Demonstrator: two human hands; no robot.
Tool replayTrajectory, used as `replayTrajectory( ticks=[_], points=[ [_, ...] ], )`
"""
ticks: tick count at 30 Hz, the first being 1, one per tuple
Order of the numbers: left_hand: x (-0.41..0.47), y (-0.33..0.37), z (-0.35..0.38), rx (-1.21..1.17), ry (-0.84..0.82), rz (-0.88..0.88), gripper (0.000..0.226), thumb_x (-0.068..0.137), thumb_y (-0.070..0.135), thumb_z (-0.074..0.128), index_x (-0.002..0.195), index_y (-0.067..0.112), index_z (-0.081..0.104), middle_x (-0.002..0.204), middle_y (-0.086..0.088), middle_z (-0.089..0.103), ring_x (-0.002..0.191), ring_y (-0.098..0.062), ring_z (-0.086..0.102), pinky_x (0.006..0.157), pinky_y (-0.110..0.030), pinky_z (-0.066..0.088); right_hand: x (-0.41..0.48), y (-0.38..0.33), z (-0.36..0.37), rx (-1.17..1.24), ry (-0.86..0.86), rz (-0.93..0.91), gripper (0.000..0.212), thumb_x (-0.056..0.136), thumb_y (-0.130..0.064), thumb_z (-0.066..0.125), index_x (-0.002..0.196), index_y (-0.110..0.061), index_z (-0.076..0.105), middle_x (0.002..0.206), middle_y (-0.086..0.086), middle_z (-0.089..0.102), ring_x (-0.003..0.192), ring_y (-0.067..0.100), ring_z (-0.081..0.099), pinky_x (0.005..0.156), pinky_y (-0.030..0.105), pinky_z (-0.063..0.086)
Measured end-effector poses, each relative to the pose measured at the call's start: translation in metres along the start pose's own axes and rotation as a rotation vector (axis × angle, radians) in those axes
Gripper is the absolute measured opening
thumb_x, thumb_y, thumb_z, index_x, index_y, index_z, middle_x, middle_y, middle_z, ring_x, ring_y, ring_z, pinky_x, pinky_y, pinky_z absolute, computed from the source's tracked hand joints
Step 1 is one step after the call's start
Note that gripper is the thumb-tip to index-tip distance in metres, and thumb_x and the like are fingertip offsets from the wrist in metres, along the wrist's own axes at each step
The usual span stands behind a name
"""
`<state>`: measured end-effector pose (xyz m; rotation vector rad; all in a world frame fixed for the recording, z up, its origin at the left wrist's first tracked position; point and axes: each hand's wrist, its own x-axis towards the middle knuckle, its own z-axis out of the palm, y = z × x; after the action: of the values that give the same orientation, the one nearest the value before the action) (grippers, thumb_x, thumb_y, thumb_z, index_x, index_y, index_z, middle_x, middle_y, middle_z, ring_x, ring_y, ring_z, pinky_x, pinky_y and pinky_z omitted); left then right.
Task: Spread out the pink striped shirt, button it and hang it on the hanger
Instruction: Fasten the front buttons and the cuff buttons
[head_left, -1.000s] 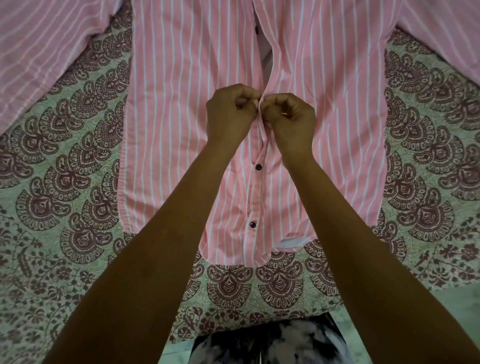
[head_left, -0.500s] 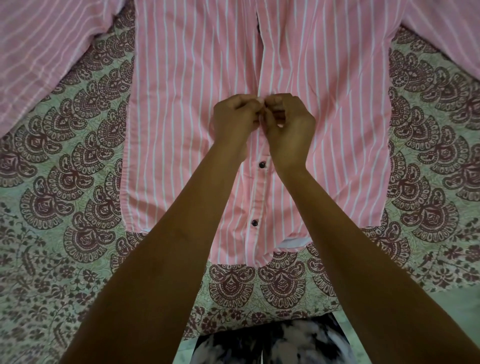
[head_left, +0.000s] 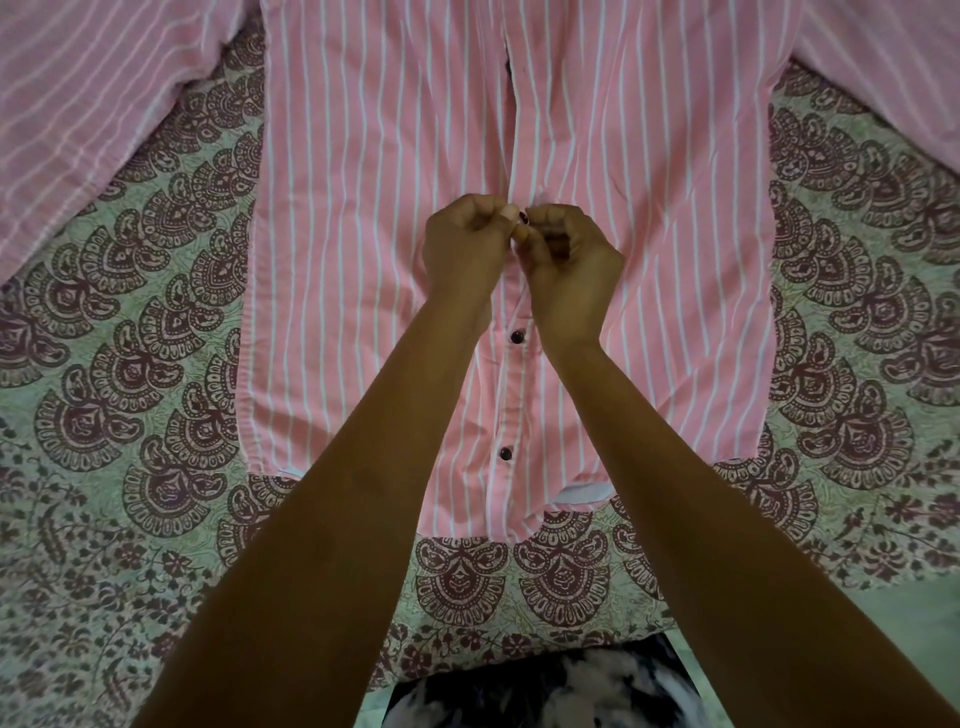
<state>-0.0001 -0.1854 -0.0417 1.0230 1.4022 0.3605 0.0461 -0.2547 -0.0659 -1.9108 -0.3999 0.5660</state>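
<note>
Item: pink striped shirt, pink ground with thin white vertical stripes.
Position: laid flat and front up on the patterned cloth, hem nearest the camera, collar end out of view at the top.
Sleeves: left sleeve and right sleeve spread outward to the upper corners.
Placket: closed along the lower part, with two dark lower buttons done up, one above the other; parted into a narrow dark gap above the hands.
Third button: dark, round, showing between the fingertips of both hands.
Left hand: fingers curled in, pinching the placket edge just left of the third button.
Right hand: fingers curled in, pinching the opposite placket edge at the third button, fingertips touching those of the left hand.
Underlay: pale green, printed with maroon fan and floral motifs.
Bottom edge: mottled black-and-white garment between the forearms.
</note>
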Motion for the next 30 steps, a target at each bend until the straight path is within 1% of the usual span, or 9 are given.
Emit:
replayTrajectory(
  ticks=[8,11,14,17,19,22,24,28,30],
  points=[
    [0.008,-0.005,-0.002,0.247,0.003,0.217,0.016,0.082,0.005,0.06,0.074,0.018,0.062,0.071,0.006,0.064,0.073,-0.012,0.063,0.073,-0.025,0.052,0.004,-0.004,-0.006,0.15,-0.078,0.131,0.006,0.082,-0.004,0.063,0.083,-0.005,0.069,0.073,0.001,0.068,0.07,0.015,0.066,0.071,0.031,0.056],
    [0.012,-0.006,-0.007,0.312,-0.054,0.272,0.017,0.081,0.003,0.06,0.075,0.019,0.061,0.066,0.011,0.061,0.065,-0.004,0.059,0.067,-0.016,0.047,0.014,-0.009,-0.01,0.2,-0.124,0.293,0.016,0.078,0.001,0.06,0.071,-0.01,0.068,0.067,0.003,0.067,0.067,0.019,0.064,0.072,0.036,0.055],
    [0.014,-0.006,-0.011,0.316,-0.124,0.292,0.015,0.082,0.003,0.059,0.077,0.017,0.06,0.068,0.01,0.061,0.067,-0.006,0.058,0.07,-0.018,0.045,0.022,-0.017,-0.014,0.337,-0.193,0.483,0.025,0.081,0.007,0.054,0.066,-0.01,0.065,0.056,-0.002,0.067,0.057,0.014,0.063,0.064,0.025,0.054],
    [0.016,-0.006,-0.012,0.337,-0.133,0.307,0.012,0.084,0.005,0.057,0.079,0.016,0.061,0.069,0.01,0.06,0.067,-0.006,0.057,0.07,-0.023,0.046,0.025,-0.019,-0.017,0.392,-0.243,0.526,0.025,0.083,0.007,0.052,0.068,-0.009,0.064,0.052,-0.005,0.065,0.05,0.008,0.059,0.057,0.017,0.051],
    [0.015,-0.009,-0.011,0.47,-0.089,0.433,0.01,0.084,0.006,0.054,0.082,0.011,0.063,0.069,0.01,0.061,0.067,-0.007,0.056,0.066,-0.024,0.044,0.025,-0.02,-0.018,0.389,-0.262,0.539,0.025,0.084,0.007,0.052,0.068,-0.009,0.064,0.051,-0.005,0.064,0.049,0.008,0.057,0.057,0.017,0.05],
    [0.01,-0.016,-0.012,0.851,0.082,0.757,0.015,0.084,0.008,0.051,0.092,0.01,0.063,0.076,-0.005,0.066,0.075,-0.024,0.058,0.058,-0.03,0.039,0.026,-0.02,-0.017,0.303,-0.289,0.5,0.025,0.083,0.006,0.053,0.067,-0.009,0.065,0.048,-0.005,0.063,0.049,0.008,0.057,0.056,0.018,0.05],
    [0.008,-0.018,-0.013,0.922,0.156,0.853,0.015,0.083,0.009,0.053,0.094,0.011,0.062,0.076,-0.007,0.066,0.073,-0.027,0.058,0.054,-0.031,0.039,0.027,-0.023,-0.017,0.27,-0.303,0.497,0.024,0.084,0.005,0.054,0.067,-0.009,0.065,0.047,-0.005,0.062,0.048,0.008,0.057,0.054,0.017,0.05],
    [0.012,-0.011,-0.015,0.721,0.02,0.64,0.013,0.081,0.01,0.056,0.091,0.013,0.063,0.077,0.003,0.067,0.076,-0.019,0.063,0.067,-0.038,0.052,0.03,-0.022,-0.023,0.213,-0.329,0.508,0.023,0.085,0.002,0.054,0.067,-0.009,0.063,0.054,0.002,0.061,0.048,0.008,0.055,0.051,0.018,0.049],
    [0.017,-0.005,-0.017,0.585,-0.018,0.541,0.018,0.075,0.004,0.055,0.086,0.013,0.065,0.076,0.009,0.064,0.077,-0.015,0.064,0.071,-0.037,0.054,0.034,-0.019,-0.025,0.105,-0.295,0.41,0.024,0.083,0.002,0.052,0.068,-0.014,0.062,0.062,0.003,0.061,0.052,0.009,0.054,0.055,0.024,0.048]
  ],
)
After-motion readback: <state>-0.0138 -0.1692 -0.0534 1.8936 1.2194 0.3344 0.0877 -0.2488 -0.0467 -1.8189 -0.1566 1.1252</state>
